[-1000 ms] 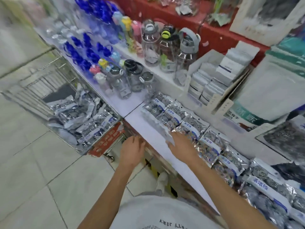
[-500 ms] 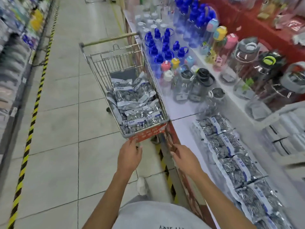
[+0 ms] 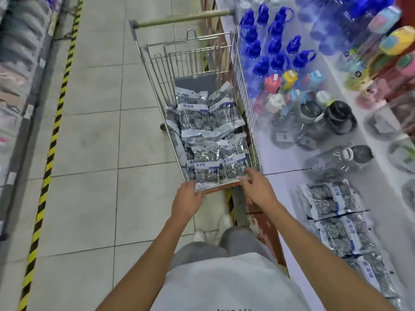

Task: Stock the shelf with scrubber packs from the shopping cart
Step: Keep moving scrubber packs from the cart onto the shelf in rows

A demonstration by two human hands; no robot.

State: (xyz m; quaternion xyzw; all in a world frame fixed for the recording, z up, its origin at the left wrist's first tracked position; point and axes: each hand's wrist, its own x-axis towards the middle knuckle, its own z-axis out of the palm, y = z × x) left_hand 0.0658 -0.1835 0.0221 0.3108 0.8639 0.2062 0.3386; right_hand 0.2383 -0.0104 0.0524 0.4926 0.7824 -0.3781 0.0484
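A wire shopping cart (image 3: 155, 70) stands in the aisle against the white shelf (image 3: 283, 182). Several silver scrubber packs (image 3: 202, 122) with blue labels fill its basket. Both hands are at the cart's near rim. My left hand (image 3: 187, 199) touches the near edge of the nearest pack (image 3: 205, 169); its fingertips are hidden. My right hand (image 3: 256, 187) reaches over the rim with fingers spread, just above the packs, holding nothing. A row of scrubber packs (image 3: 332, 198) lies flat on the shelf to the right.
Blue-capped bottles (image 3: 271, 48), coloured bottles and dark-lidded jugs (image 3: 339, 117) crowd the shelf beyond the laid packs. A yellow-black floor stripe (image 3: 51, 142) runs along the opposite shelving on the left. Tiled floor lies between. My shoes (image 3: 215, 227) stand behind the cart.
My view has turned from the shelf to the cart. Both hands moved forward from below the cart's end to its near rim, and the right hand no longer holds a pack.
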